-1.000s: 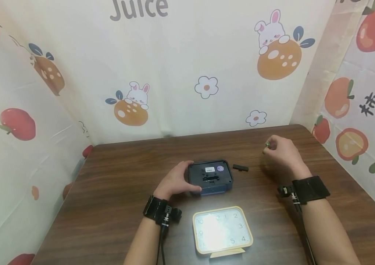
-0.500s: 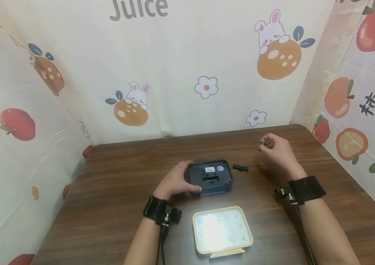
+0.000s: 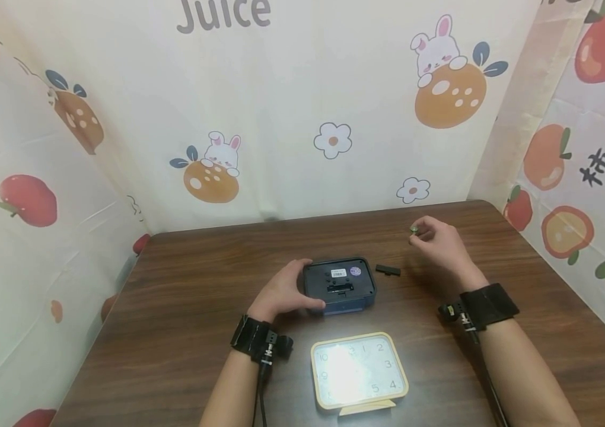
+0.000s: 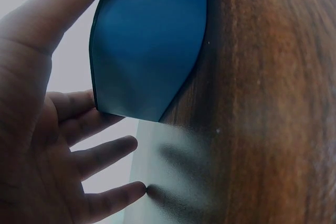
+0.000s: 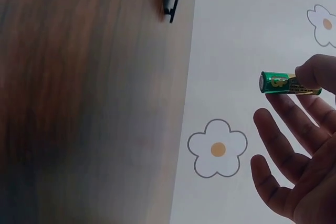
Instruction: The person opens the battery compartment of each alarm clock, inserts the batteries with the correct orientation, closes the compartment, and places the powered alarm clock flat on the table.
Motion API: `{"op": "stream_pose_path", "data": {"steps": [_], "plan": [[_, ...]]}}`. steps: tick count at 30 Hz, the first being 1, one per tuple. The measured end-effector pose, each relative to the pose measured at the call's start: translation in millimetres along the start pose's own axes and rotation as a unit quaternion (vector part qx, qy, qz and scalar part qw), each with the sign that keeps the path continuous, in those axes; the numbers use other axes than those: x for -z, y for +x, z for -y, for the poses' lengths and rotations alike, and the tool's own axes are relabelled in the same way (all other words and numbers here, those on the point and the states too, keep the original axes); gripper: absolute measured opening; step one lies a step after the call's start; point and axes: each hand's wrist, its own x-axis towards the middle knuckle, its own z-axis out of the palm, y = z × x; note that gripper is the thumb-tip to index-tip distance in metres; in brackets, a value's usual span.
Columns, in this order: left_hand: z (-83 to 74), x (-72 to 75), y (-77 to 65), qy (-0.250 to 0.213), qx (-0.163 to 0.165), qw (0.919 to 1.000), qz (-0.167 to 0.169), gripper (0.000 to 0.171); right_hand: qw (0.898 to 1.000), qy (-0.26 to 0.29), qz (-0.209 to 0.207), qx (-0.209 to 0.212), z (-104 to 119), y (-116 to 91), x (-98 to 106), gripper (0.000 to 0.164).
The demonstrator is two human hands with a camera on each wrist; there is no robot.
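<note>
A blue clock-like case [image 3: 354,296] lies with its black back upward, showing a label, a round purple sticker and an uncovered battery slot [image 3: 340,288]. My left hand [image 3: 279,295] holds its left end between thumb and fingers; in the left wrist view the thumb is on the blue casing [image 4: 149,45] and two lower fingers stand off it. Raised over the table at the right, my right hand [image 3: 445,246] pinches a green and gold battery [image 5: 279,83] between thumb and fingertips. Between hand and case lies a small black battery cover [image 3: 388,270].
Nearer to me, a yellow-framed clock [image 3: 358,370] leans back on its stand, glare covering much of its dial. The wooden table [image 3: 185,320] meets a printed curtain [image 3: 281,172] at the back and sides. Cables run from both wrist cameras.
The right hand has moved left with the battery, closer to the case. The left hand, the case, the cover and the yellow clock have stayed in place.
</note>
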Motion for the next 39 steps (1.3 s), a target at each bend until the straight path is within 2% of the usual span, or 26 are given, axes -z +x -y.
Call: {"op": "stream_pose_path", "data": {"steps": [20,39], "plan": [[1.8,-1.5,1.3,-0.002,0.005,1.0000,-0.005,0.099,0.999,-0.001,0.046,0.006,10,-1,-22,0.016],[3.7,-2.2,1.6,-0.003,-0.002,1.0000,-0.008,0.098,0.994,0.001,0.075,0.081,36,-7,-39,0.017]]}}
